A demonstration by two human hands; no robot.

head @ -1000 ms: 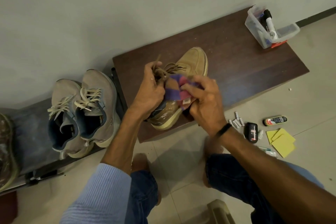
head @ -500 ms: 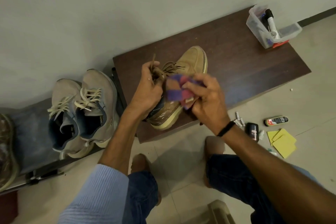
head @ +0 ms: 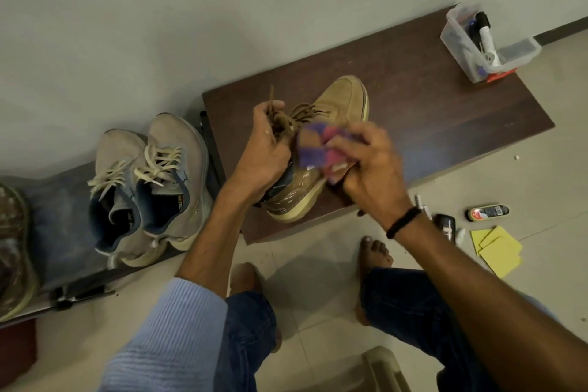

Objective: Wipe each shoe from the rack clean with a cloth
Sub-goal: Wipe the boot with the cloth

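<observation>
Bare table top (head: pixel 429 111) btwn tan shoe (head: pixel 343 99) & plastic tub (head: pixel 458 41)

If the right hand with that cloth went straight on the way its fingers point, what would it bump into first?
Probably the tan shoe: the right hand holds the cloth right at its side, near the laces. Just beyond is the left hand, gripping those laces. Blur leaves the depth unclear.

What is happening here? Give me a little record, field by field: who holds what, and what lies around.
shoe in work: tan shoe, resting on the dark bench
left hand: grips the shoe at its laces
right hand: holds a purple and pink cloth against the shoe's side
waiting: grey sneakers, left of the bench
bench corner: clear box with bottles
floor: yellow pads
</observation>
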